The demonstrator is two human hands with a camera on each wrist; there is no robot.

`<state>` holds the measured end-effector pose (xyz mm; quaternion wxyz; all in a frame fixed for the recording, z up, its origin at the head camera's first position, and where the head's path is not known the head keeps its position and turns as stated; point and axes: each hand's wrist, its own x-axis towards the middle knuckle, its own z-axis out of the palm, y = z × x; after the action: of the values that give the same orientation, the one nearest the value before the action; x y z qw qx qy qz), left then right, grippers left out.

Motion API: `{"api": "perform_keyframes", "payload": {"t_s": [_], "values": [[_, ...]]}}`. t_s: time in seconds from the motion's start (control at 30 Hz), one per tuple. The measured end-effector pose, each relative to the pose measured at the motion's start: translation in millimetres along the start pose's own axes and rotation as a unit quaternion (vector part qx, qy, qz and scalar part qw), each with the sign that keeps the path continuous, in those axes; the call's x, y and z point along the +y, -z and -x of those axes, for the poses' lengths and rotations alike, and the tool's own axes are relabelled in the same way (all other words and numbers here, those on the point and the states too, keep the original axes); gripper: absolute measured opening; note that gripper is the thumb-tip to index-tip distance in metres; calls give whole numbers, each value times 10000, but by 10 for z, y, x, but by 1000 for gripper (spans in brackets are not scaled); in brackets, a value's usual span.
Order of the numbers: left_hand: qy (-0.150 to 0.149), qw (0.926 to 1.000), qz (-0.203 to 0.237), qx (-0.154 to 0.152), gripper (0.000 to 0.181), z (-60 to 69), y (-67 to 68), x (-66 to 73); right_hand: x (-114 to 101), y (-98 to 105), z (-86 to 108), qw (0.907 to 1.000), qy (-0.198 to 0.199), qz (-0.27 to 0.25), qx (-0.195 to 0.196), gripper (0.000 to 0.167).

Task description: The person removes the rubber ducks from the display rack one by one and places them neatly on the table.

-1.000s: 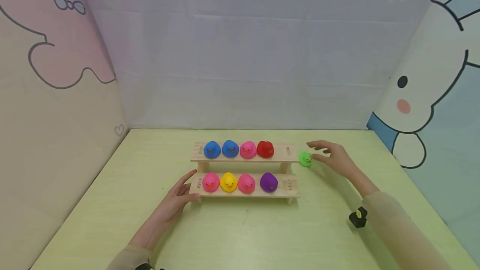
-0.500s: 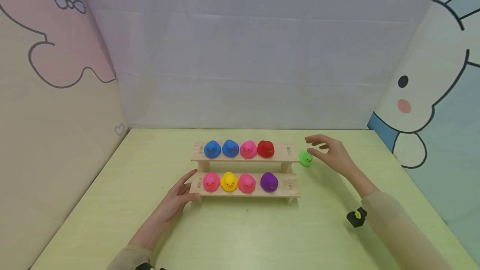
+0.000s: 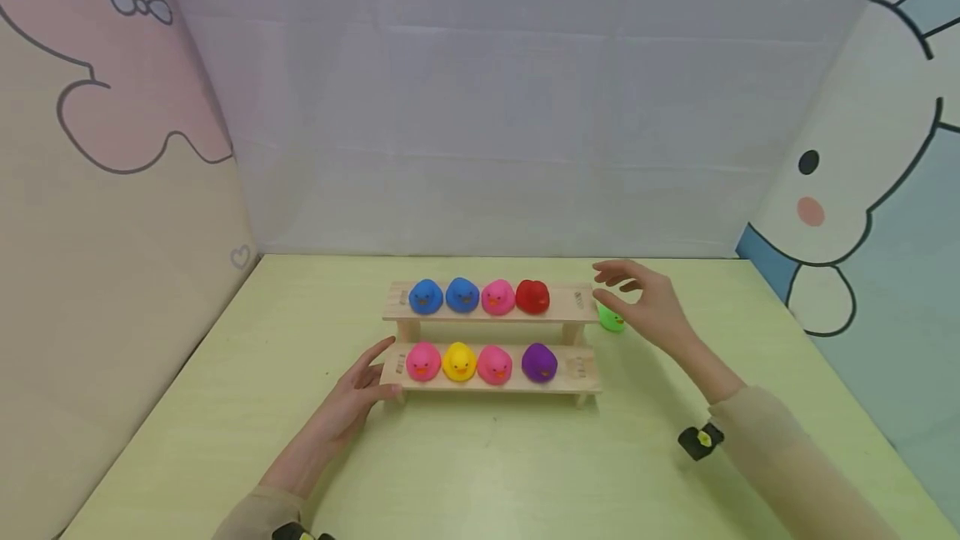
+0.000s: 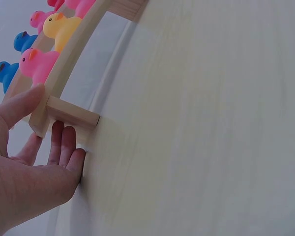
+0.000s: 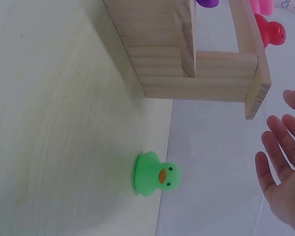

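Note:
A two-tier wooden shelf (image 3: 566,317) stands on the table with rubber ducks on both steps. The upper step carries two blue ducks (image 3: 462,296), a pink duck (image 3: 498,297) and a red duck (image 3: 532,297). Below sit two pink ducks, one yellow duck (image 3: 459,362) and a purple duck (image 3: 539,363). My left hand (image 3: 352,397) grips the left end of the lower step, thumb on its front edge, other fingers beside and under it. Beyond the shelf's right end, a green duck (image 5: 150,174) rests on the table. Above it hovers my right hand (image 3: 651,307), fingers apart and holding nothing.
The light table (image 3: 480,473) runs back to a white cloth backdrop (image 3: 480,132). Panels printed with cartoon animals flank it on the left and right (image 3: 885,190). A black strap with a small device (image 3: 701,441) hangs at the right sleeve.
My right hand has moved left and slightly up toward the shelf's upper right end, now partly covering the green duck. The left hand and the ducks stay in place.

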<state>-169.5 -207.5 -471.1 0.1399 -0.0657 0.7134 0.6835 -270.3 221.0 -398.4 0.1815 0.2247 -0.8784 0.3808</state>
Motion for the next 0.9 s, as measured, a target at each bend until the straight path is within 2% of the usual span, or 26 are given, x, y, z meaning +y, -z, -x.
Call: {"api": "perform_keyframes", "payload": {"t_s": [0.27,0.53,0.9], "values": [[55,10000,9,23,76,-23,4,17,-212,-113,-30,9994,195,-293,-3,36],[-65,9999,0,-98,77,-12,22,10,-328,-261,-11,9966,361,-731,133,39],[-119,9998,-1,-134,77,1,26,0,-438,-419,21,9942,251,-1049,-39,42]]}}
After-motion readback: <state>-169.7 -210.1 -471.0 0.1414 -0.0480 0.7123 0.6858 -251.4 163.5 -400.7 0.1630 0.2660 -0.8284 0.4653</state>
